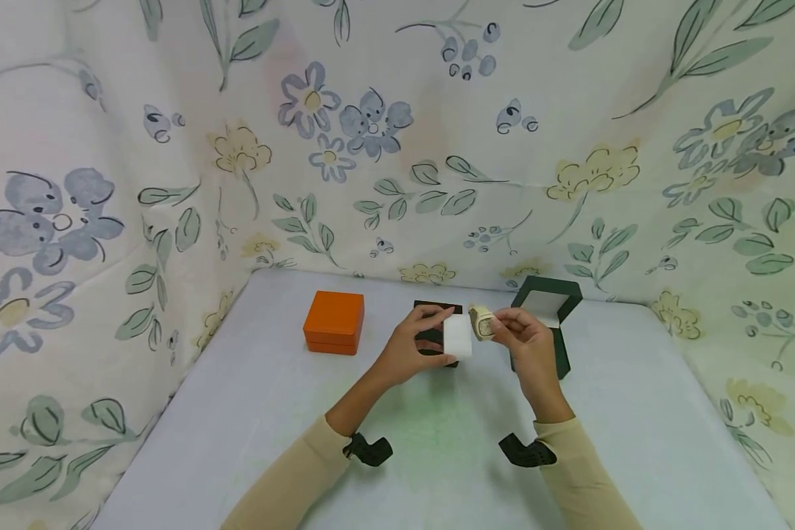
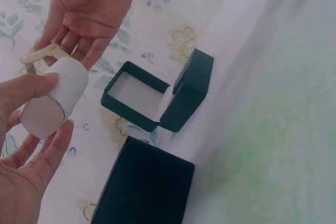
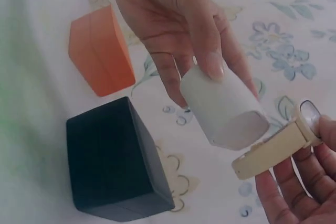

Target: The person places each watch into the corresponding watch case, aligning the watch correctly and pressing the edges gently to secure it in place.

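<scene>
My left hand point(image 1: 405, 353) grips a white watch cushion point(image 1: 458, 337) between thumb and fingers, above a dark box point(image 3: 102, 161). Just to its right, my right hand point(image 1: 532, 352) pinches a cream watch point(image 1: 481, 323) near its round case. In the right wrist view, the strap point(image 3: 270, 158) reaches toward the end of the cushion point(image 3: 223, 106); whether they touch I cannot tell. The left wrist view shows the cushion's flat round end point(image 2: 42, 117) facing the camera. Behind my right hand, a green box point(image 1: 548, 291) stands with its lid raised.
An orange box point(image 1: 333, 322) with its lid down sits to the left on the white table point(image 1: 252, 412). Floral cloth point(image 1: 371, 199) hangs behind the table and at its sides. Each wrist wears a black camera mount point(image 1: 371, 450).
</scene>
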Tool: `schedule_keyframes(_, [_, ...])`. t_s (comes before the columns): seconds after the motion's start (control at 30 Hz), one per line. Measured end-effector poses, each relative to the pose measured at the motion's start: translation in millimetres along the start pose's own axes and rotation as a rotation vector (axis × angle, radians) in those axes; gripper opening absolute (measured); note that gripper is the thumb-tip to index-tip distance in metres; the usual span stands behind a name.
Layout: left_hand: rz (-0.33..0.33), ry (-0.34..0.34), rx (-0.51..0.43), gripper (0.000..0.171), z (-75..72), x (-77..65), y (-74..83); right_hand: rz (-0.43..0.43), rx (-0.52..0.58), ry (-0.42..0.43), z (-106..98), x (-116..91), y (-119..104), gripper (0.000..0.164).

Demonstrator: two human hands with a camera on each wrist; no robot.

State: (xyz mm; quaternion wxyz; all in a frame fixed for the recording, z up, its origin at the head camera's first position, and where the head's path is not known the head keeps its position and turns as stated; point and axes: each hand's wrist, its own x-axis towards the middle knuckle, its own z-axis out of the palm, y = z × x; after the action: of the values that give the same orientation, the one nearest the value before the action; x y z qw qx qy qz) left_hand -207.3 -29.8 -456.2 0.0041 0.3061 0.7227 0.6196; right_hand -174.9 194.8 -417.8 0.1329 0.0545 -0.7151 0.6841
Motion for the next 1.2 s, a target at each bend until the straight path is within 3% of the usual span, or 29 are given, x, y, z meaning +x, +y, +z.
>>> schedule_keyframes(0.37, [0.038, 0.051, -0.016, 0.074, -1.6, -3.4, -0.2, 0.023, -0.09, -0.042, 9.2, -2.6, 3.8, 0.025])
schedule_keyframes(0.57, [0.081, 0.071, -0.048, 0.071, -1.4, -4.3, 10.1, 0.03, -0.109, -0.061, 13.9, -3.1, 4.1, 0.026])
schedule_keyframes(1.2, [0.058, 0.091, -0.004, 0.068, -8.0, -0.7, 6.3, 0.061, -0.095, -0.077, 16.5, -2.8, 0.7, 0.028])
